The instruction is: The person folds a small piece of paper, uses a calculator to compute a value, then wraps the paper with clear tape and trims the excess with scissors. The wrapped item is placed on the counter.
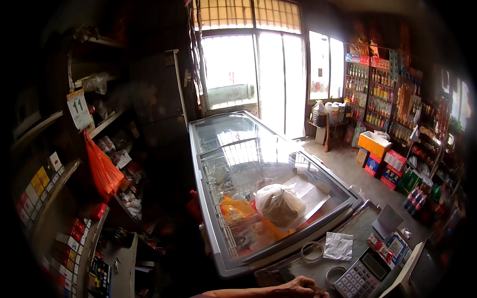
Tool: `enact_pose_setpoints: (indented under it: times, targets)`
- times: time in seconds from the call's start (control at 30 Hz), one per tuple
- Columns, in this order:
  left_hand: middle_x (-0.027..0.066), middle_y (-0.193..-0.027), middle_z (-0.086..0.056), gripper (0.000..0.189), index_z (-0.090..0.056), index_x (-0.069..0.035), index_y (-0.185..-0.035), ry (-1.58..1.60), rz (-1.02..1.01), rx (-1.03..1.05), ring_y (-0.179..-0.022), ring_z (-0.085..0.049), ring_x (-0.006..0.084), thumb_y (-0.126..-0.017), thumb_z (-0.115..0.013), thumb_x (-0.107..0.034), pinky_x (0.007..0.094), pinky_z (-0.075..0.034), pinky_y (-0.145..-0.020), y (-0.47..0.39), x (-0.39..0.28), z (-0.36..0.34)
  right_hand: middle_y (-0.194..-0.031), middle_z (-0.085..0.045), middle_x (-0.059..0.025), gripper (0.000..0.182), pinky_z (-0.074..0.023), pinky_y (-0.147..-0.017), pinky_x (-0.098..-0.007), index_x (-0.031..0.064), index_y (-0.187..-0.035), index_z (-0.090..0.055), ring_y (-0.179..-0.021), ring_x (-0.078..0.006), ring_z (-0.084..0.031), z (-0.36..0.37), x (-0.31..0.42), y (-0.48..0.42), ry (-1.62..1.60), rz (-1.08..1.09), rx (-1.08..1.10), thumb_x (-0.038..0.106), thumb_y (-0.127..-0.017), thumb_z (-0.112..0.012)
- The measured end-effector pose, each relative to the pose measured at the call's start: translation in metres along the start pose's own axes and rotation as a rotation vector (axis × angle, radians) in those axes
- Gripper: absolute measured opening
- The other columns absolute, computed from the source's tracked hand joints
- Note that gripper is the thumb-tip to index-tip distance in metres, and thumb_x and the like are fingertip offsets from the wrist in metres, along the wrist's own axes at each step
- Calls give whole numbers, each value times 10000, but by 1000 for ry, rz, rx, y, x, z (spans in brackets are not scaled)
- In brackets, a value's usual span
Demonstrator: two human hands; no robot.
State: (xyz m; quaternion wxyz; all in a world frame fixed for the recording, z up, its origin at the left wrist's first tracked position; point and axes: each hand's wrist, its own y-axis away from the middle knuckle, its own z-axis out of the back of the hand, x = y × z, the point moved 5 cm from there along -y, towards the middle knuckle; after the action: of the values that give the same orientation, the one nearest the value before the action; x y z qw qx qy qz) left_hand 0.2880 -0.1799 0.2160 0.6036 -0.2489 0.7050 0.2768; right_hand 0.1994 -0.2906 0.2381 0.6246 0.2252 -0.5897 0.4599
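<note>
My left hand (302, 287) comes in from the bottom edge, its fingers curled low over the counter (275, 273). What lies in its fingers is cut off by the frame. My right hand is out of view. Just right of the left hand is a ring-shaped roll, probably tape (334, 276), partly beneath a grey desk calculator (360, 273). A second such roll (312, 251) lies flat near the freezer. Beside it is a creased white sheet of paper or plastic (338, 246). Small red packets (380, 247) sit behind the calculator, by a printed code card (397, 246).
A glass-topped chest freezer (212, 238) adjoins the counter, carrying a knotted white plastic bag (279, 205) and a cardboard sheet (311, 193). Shelves of small boxes (70, 242) and a hanging red bag (102, 167) stand left. Stacked cartons (374, 164) and bottle shelves (380, 93) line the right.
</note>
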Motion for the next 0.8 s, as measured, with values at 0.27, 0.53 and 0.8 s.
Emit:
enact_pose_setpoints:
  times: [0.27, 0.53, 0.8]
  targets:
    - [-30, -759, -592, 156, -606, -30, -859, 352, 124, 132, -710, -517, 36, -829, -637, -180, 200, -418, -627, 22, -52, 17, -825, -646, -104, 135, -478, -724, -291, -13, -904, -625, -753, -170, -595, -31, -12, -5, 35, -13, 84, 102, -864, -564]
    - [-75, -758, -539, 113, -589, -53, -849, 316, 7, 95, -730, -478, 17, -836, -623, -160, 207, -413, -626, 14, -58, 47, -790, -610, -116, 128, -451, -650, -297, -31, -864, -588, -733, -163, -565, -54, 6, -26, -82, -42, 101, 84, -831, -543]
    - [-21, -715, -580, 81, -620, -29, -785, 180, 17, -157, -693, -524, 47, -811, -626, -105, 200, -436, -623, -3, -62, 60, -784, -629, -99, 165, -453, -685, -255, -26, -951, -610, -759, -120, -568, -50, 48, -53, -124, -166, 136, 58, -835, -528]
